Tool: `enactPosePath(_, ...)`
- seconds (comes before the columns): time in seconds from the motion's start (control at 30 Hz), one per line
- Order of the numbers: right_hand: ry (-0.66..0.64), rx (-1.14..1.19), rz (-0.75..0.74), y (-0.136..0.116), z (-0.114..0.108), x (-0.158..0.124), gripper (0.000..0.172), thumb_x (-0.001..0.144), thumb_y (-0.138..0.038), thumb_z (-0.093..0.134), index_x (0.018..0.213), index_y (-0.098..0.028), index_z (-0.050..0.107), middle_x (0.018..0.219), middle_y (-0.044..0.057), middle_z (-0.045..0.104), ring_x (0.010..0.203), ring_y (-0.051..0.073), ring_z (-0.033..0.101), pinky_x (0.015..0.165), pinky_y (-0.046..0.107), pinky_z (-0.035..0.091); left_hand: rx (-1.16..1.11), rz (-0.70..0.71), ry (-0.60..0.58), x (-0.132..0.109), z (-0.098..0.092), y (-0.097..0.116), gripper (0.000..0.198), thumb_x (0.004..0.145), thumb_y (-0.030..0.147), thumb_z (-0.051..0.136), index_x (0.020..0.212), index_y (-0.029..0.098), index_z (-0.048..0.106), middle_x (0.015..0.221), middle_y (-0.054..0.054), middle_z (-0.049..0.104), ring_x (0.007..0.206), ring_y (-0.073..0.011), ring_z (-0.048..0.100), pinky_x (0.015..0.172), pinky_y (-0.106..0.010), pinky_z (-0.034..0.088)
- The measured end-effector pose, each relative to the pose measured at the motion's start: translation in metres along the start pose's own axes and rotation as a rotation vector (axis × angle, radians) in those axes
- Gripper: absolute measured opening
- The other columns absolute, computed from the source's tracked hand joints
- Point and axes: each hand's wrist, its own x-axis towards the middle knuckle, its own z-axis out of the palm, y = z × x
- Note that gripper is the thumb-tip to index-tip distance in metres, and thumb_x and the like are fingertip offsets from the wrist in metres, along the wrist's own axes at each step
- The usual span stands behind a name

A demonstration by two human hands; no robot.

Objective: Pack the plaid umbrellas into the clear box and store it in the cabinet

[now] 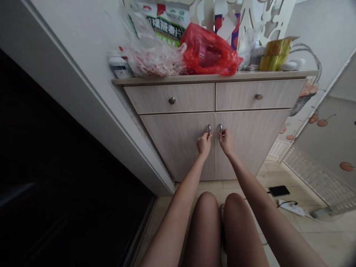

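A pale wood-grain cabinet stands in front of me, its left door [178, 141] and right door [250, 137] both closed. My left hand [204, 144] is closed around the lower part of the left door handle [209, 128], a small metal pull. On the other side of the centre seam, my right hand [226, 141] grips the right door handle [220, 127] in the same way. Fingers cover the lower ends of both handles. Above the doors are two shut drawers, with a left knob [172, 100] and a right knob [259, 96].
The cabinet top [194, 78] carries a red plastic bag [208, 52], a clear bag [158, 59], a white bottle [119, 66] and yellow tape rolls [274, 55]. On the floor at right lie a phone [279, 191] and a power strip [290, 207]. A dark doorway [55, 167] is at left.
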Motion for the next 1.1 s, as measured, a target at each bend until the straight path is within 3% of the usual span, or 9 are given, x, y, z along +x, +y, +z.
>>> enactPosePath(0.2,0.053,-0.017,-0.008,0.003,0.009,0.003,0.034,0.096,-0.046,0.039,0.093,-0.017,0.057,0.082,0.009,0.066,0.068,0.018,0.057,0.064,0.028,0.037,0.033,0.004,0.007,0.006,0.005,-0.003,0.021,0.097,0.027,0.056,0.108,0.017,0.071,0.108,-0.013,0.076,0.095,-0.0202,0.071,0.081,-0.027,0.047)
enactPosePath(0.57,-0.001,-0.033,0.026,0.001,0.005,0.003,0.032,0.097,-0.043,0.04,0.097,-0.017,0.057,0.086,0.01,0.067,0.075,0.02,0.062,0.067,0.029,0.039,0.117,0.0,-0.028,0.008,0.003,0.001,0.023,0.098,0.029,0.053,0.108,0.017,0.071,0.102,-0.014,0.076,0.093,-0.0207,0.07,0.08,-0.028,0.046)
enactPosePath(0.83,-0.079,-0.084,0.074,-0.006,-0.003,0.006,0.02,0.093,-0.031,0.048,0.099,-0.016,0.059,0.085,0.01,0.068,0.075,0.02,0.062,0.067,0.029,0.041,0.17,-0.02,-0.074,0.006,-0.003,0.011,0.023,0.098,0.027,0.051,0.106,0.016,0.07,0.103,-0.014,0.076,0.093,-0.0213,0.07,0.077,-0.027,0.045)
enactPosePath(1.1,-0.031,-0.01,-0.037,0.007,-0.029,-0.043,0.026,0.096,-0.04,0.04,0.099,-0.02,0.056,0.091,0.007,0.069,0.076,0.019,0.065,0.064,0.028,0.042,0.117,0.086,-0.021,-0.031,-0.021,-0.01,0.021,0.097,0.028,0.052,0.101,0.017,0.069,0.096,-0.012,0.076,0.089,-0.0207,0.072,0.076,-0.026,0.047)
